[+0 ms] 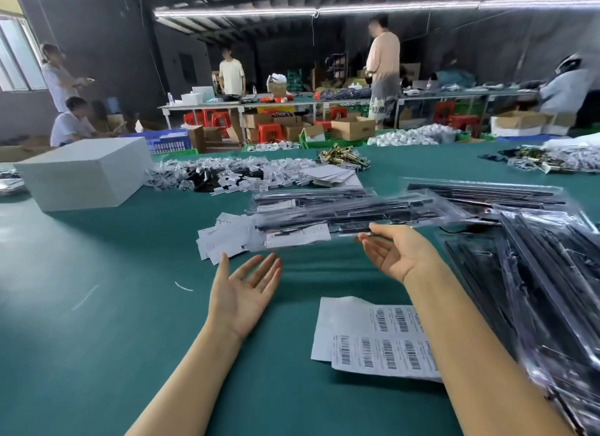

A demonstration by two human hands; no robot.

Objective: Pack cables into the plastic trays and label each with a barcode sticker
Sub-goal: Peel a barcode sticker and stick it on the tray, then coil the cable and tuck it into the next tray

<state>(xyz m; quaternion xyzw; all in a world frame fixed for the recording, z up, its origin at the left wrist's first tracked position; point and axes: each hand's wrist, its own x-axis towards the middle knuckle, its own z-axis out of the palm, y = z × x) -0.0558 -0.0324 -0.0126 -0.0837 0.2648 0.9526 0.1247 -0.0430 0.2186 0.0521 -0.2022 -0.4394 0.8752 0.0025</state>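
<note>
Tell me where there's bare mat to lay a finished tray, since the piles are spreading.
Bare green mat lies left of the left hand, between the white box and the near edge. A smaller gap sits between both hands, above the barcode sheets. Crowded: the tray pile on the right, and the packed trays and loose labels ahead.

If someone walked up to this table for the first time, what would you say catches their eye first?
Probably the two open hands, the left hand and the right hand, palms up over the green table; the right hand's fingertips touch the edge of a clear tray of black cables. Next, the barcode sticker sheets lying near the right forearm, and the white box at far left.
</note>
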